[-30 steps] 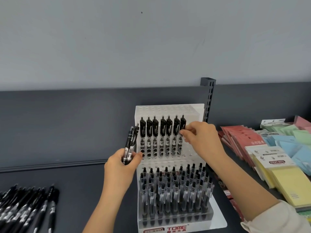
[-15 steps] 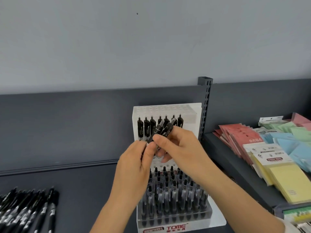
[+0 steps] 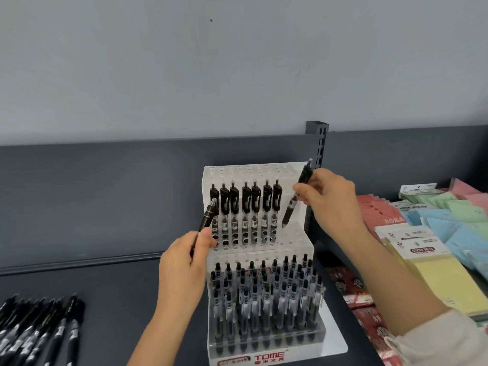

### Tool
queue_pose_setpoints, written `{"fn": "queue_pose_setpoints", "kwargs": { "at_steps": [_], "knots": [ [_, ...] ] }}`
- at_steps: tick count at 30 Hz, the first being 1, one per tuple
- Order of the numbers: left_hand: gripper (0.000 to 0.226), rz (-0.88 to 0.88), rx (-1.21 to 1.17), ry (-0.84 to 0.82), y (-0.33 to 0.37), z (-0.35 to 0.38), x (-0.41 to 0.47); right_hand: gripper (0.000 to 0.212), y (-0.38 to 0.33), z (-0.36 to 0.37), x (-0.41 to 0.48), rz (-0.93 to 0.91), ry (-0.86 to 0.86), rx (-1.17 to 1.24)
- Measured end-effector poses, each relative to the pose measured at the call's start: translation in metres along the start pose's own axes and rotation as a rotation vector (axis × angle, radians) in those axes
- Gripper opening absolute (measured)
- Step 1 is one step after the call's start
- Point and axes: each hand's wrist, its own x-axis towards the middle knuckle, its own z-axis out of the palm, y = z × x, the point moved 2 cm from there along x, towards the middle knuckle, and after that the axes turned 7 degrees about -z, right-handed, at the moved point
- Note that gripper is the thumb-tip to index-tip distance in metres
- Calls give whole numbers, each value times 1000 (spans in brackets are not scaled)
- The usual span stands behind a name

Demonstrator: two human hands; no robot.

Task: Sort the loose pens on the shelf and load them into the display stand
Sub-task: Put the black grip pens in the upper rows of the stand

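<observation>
Loading the stand (image 3: 264, 171): right hand (image 3: 327, 204) pinches a pen (image 3: 297, 198), next aimed into a free hole (image 3: 282, 243); left hand (image 3: 184, 262) grips a spare (image 3: 208, 216).

Loose pens (image 3: 39, 336), left of the display stand (image 3: 290, 173): heap cut off by the left and bottom edges; count unclear.
Left-hand pen (image 3: 206, 216), at the stand's left side: lower barrel hidden inside the left hand (image 3: 182, 270).
Right-hand pen (image 3: 290, 211), at the stand's upper right: mid-barrel covered by the fingers (image 3: 303, 192) of the right hand (image 3: 332, 204).
Front label (image 3: 269, 357), at the stand's foot: small red panel too small to read.
Red packets (image 3: 353, 289), right of the stand: partly behind the right forearm (image 3: 396, 281), cut off below.
</observation>
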Motion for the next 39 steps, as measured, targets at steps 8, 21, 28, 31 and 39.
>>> {"fn": "queue_pose_setpoints", "kwargs": {
  "at_steps": [8, 21, 28, 31, 39],
  "knots": [
    [36, -33, -42, -11, -4, 2, 1, 22, 13, 26, -4, -4, -217, -161],
    [41, 14, 29, -33, -2, 0, 3, 29, -5, 14, -16, -21, -29, -183],
    [45, 336, 241, -125, 24, 1, -4, 12, -65, 38, -46, 58, -537, 524],
    [31, 365, 232, -196, 35, -2, -5, 6, -66, 29, -46, 92, -468, 670],
    [20, 147, 230, -202, -2, -7, 1, 8, -16, -48, 1, 44, 159, 281]
  ]
}}
